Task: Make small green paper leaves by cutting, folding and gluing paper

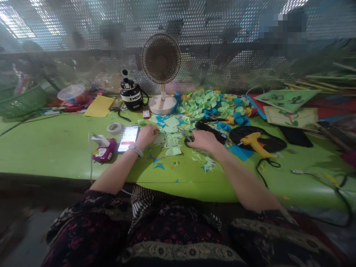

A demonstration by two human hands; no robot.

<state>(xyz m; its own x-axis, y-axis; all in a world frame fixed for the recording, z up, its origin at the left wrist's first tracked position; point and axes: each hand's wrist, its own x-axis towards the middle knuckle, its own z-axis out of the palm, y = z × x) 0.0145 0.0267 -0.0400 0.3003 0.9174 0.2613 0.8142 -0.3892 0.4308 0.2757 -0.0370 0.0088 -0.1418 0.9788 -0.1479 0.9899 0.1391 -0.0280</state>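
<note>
My right hand [204,140] is closed round the dark handles of a pair of scissors [189,139], whose blades point left and away from me. Opposite it, my left hand [148,135] has its fingers curled together beside the phone [128,139]; what they pinch is too small to make out. Between both hands lies a heap of pale green paper cuttings [172,142], with a larger green paper piece [171,122] just behind. A black cylindrical object [211,131] lies right behind my right hand.
Behind the cuttings stand a desk fan [161,59], a black bottle [132,97] and a pile of folded paper shapes [204,105]. A yellow glue gun [257,144] lies right. Tape [114,128] and a purple object [105,151] with a white plug sit left.
</note>
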